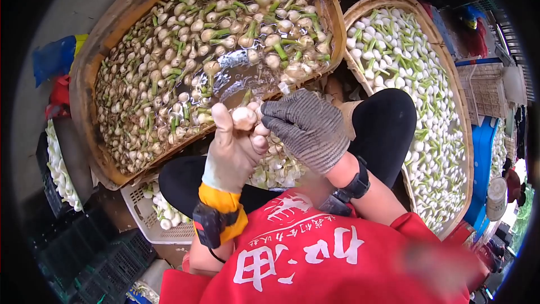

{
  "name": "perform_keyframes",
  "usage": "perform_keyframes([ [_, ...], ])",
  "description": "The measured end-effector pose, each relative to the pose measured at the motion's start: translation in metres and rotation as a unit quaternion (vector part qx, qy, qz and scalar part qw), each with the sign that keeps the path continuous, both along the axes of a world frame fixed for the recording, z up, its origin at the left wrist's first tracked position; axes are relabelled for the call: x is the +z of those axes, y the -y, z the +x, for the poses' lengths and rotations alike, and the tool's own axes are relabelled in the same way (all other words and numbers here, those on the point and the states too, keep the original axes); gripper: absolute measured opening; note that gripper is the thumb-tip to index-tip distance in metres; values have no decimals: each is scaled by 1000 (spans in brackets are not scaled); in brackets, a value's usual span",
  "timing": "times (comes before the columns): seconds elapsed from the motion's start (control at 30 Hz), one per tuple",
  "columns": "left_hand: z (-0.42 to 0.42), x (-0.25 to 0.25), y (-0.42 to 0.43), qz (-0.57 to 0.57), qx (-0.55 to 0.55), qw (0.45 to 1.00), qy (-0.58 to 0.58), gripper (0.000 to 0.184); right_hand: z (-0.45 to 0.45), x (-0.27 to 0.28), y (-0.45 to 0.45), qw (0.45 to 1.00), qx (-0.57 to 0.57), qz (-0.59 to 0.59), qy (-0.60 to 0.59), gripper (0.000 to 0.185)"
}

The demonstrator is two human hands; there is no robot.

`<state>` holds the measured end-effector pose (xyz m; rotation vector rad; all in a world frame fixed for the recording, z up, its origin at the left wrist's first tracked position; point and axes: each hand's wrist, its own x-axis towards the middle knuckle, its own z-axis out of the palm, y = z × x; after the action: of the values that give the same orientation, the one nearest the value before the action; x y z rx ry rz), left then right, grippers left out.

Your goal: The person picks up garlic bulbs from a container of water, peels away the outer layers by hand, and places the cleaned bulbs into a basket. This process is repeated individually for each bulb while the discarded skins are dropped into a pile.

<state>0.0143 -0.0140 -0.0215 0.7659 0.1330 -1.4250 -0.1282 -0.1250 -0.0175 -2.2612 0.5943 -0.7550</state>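
My left hand (pixel 235 143), in a thin pale glove, is closed around a pinkish-white garlic bulb (pixel 243 118), the thumb on its left side. Close against it on the right, my right hand (pixel 308 129) wears a grey knit glove with its fingers bent into a pinch. What lies between those fingertips is hidden. Beyond both hands, a large wooden tub (pixel 84 98) holds water and many bulbs with short green stems. Below the hands, between my knees, lie pale peelings (pixel 275 175).
To the right stands a long wicker-rimmed basket (pixel 462 135) of clean white bulbs with green stems. A white plastic basket (pixel 147 222) with bulbs sits by my left knee. Dark crates (pixel 112 264) are stacked at lower left, a blue container (pixel 481 163) at far right.
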Motion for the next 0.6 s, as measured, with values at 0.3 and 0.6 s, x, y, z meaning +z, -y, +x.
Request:
perform_keyframes([
  [0.3,-42,5,-18,-33,24,992,119,47,-13,26,-25,994,25,-59,-92,18],
  [0.6,-48,65,-42,-29,-86,911,401,49,-17,45,-35,984,62,151,-68,14],
])
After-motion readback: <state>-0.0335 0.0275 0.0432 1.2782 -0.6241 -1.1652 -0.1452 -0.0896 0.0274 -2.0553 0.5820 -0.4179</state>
